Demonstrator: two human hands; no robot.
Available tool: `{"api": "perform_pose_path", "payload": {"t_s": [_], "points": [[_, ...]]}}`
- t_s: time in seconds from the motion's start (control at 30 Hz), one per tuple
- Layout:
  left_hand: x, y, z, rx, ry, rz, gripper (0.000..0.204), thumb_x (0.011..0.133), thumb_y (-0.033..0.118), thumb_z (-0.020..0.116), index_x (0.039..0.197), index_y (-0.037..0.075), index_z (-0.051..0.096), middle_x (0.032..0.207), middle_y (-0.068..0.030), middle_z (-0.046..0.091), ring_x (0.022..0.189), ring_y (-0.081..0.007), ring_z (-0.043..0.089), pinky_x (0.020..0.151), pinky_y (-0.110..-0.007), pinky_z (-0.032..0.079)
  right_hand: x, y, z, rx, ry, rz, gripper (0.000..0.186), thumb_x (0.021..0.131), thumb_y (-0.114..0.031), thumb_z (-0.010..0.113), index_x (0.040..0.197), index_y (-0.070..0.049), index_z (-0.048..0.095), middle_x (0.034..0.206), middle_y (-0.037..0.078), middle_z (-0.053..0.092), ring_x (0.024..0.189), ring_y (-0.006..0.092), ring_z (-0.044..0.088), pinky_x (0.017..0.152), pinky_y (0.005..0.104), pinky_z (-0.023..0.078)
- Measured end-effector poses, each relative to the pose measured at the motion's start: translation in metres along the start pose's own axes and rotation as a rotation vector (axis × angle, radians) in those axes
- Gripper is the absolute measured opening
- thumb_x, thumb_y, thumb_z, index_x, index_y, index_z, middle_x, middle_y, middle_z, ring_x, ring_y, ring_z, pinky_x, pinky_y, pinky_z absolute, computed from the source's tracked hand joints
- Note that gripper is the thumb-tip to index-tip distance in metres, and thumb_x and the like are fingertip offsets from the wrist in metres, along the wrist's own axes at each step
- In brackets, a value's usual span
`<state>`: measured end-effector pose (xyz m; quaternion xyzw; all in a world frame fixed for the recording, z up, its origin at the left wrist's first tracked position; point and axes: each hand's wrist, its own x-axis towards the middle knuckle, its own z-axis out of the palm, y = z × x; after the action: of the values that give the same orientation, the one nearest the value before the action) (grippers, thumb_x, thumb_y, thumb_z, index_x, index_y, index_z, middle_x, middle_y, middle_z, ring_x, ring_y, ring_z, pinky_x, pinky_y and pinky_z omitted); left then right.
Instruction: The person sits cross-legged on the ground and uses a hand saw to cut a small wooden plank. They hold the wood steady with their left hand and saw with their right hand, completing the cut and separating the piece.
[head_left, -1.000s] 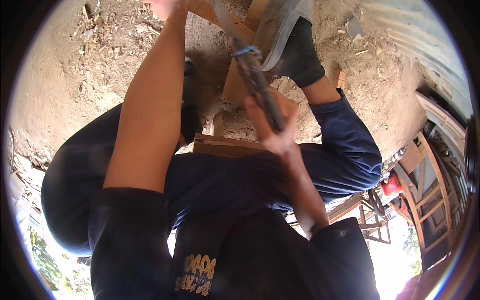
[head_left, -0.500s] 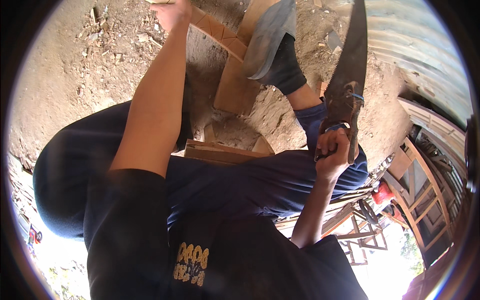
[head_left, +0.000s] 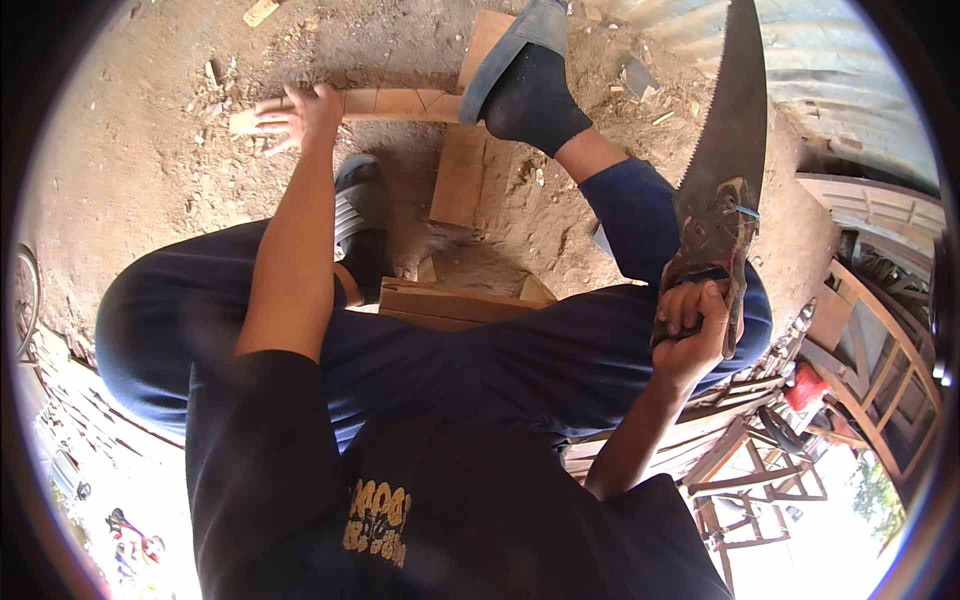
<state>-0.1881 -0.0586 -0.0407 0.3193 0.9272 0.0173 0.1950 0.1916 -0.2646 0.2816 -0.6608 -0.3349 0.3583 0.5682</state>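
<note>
My left hand [head_left: 305, 118] lies with its fingers spread over the left end of a narrow wooden strip [head_left: 395, 104]. Dark lines are drawn across the strip. My raised foot in a grey sandal [head_left: 510, 60] rests at its right end, over a flat board [head_left: 460, 180] on the ground. In my right hand [head_left: 692, 325] is the worn handle of a handsaw [head_left: 728, 120]. Its wide dark blade points up and away from me, apart from the strip, with the teeth toward the left. A blue tie is wrapped near the handle.
Wood chips litter the dirt floor [head_left: 130, 150], with a pale offcut [head_left: 262, 12] at the far left. Between my legs is a wooden piece [head_left: 440, 303]. Corrugated sheet [head_left: 840, 70] and wooden frames [head_left: 880, 370] stand on the right.
The strip has swung from a slant to nearly level, its left end coming nearer. My left hand has moved nearer with it, fingers now spread. The saw has shifted slightly right, still gripped.
</note>
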Motion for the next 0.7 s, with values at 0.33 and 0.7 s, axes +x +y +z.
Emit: {"api": "perform_pose_path", "payload": {"t_s": [0.33,0.7], "points": [[-0.019,-0.059,-0.016,0.284,-0.168,0.551,0.115,0.072,0.089,0.053,0.155,0.011,0.032,0.155,-0.0274,0.033,0.148,-0.0489,0.017,0.109,-0.079,-0.001,-0.047,-0.013,0.020,0.111,-0.172,-0.031,0.011,0.091,-0.004,0.054,0.085,0.005,0.053,0.055,0.004,0.043,0.045,0.0108,0.038,0.045,0.0277,0.036],[-0.006,-0.065,-0.001,0.268,-0.157,0.725,0.095,0.063,0.075,0.077,0.136,0.017,0.053,0.137,-0.0194,0.055,0.123,-0.0390,0.059,0.106,-0.061,0.041,-0.081,-0.011,0.022,-0.012,-0.226,0.082,0.014,0.092,-0.008,0.059,0.082,0.001,0.055,0.057,0.000,0.048,0.047,0.0063,0.041,0.045,0.0236,0.032]]}}
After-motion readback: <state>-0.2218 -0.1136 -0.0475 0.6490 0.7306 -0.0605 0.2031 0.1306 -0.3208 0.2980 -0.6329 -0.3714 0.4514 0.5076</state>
